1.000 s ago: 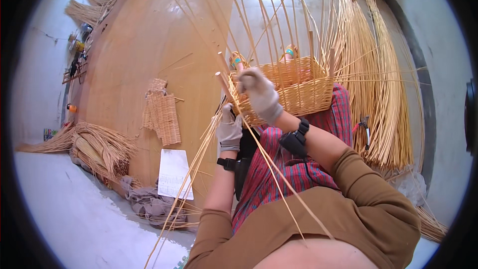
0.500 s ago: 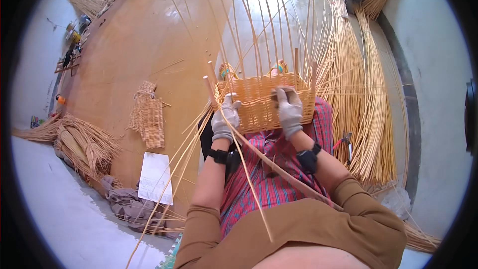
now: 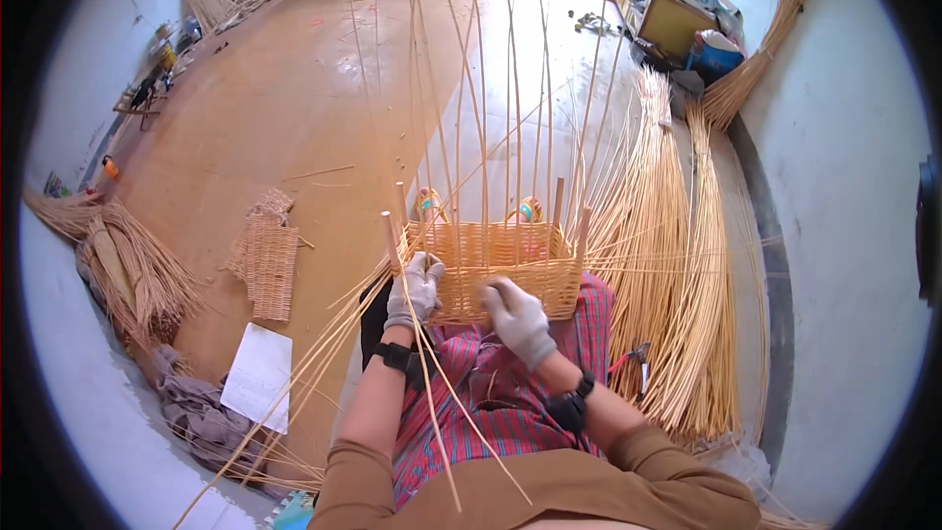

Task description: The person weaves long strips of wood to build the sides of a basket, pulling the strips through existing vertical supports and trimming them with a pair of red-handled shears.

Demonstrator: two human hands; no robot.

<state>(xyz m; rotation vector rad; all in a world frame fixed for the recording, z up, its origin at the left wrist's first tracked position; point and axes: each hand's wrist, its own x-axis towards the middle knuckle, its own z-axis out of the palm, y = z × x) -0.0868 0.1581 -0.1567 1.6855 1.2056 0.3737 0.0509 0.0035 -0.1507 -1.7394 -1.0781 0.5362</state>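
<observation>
A rectangular wicker basket [image 3: 555,289] rests across my lap, with thin upright canes [image 3: 483,142] rising from its sides and thick wooden posts [image 3: 583,233] at its corners. My left hand [image 3: 416,290], in a pale glove, is closed at the basket's near left corner, gripping wicker strands by the rim. Two loose strands [image 3: 434,422] trail from there over my lap. In front of the near wall is my right hand [image 3: 517,320], also gloved; its fingertips are smeared by motion, so I cannot tell what they hold.
Bundles of long canes [image 3: 677,334] lie on the right, with red-handled pliers [image 3: 629,357] on them. To the left are a woven piece [image 3: 269,265], a white sheet [image 3: 258,376], a grey cloth [image 3: 201,417] and a strand bundle [image 3: 147,275]. More strands [image 3: 339,326] stick out leftward from the basket.
My right hand has moved from the basket's right rim down and left, in front of the near wall. A strand across my lap has swung leftward. The view has tilted up.
</observation>
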